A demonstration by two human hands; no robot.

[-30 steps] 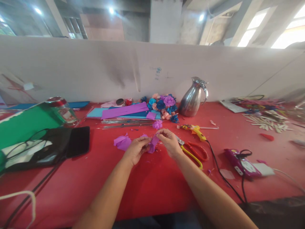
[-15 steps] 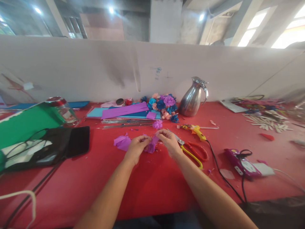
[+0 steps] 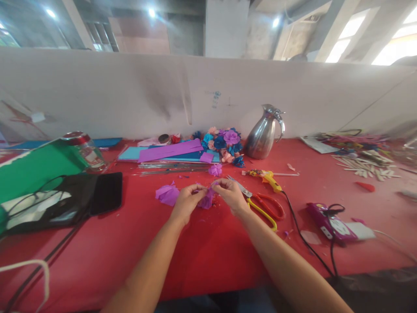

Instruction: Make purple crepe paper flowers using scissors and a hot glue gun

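Head camera: my left hand (image 3: 188, 201) and right hand (image 3: 230, 193) both clamp one purple paper piece (image 3: 206, 202) between thumb and fingers, between the near and far edges of the desk (image 3: 208, 256). Scissors (image 3: 245, 191) lie beside my right hand. A steel jug (image 3: 260, 138) stands near the far edge.

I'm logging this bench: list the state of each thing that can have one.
Left hand: pinching purple paper
Right hand: pinching it too
Purple paper: curled, partly hidden
Scissors: lying, open or shut unclear
Glue gun: lying
Jug: standing
Jar: lid on
Phone: screen dark
Power strip: black plug in
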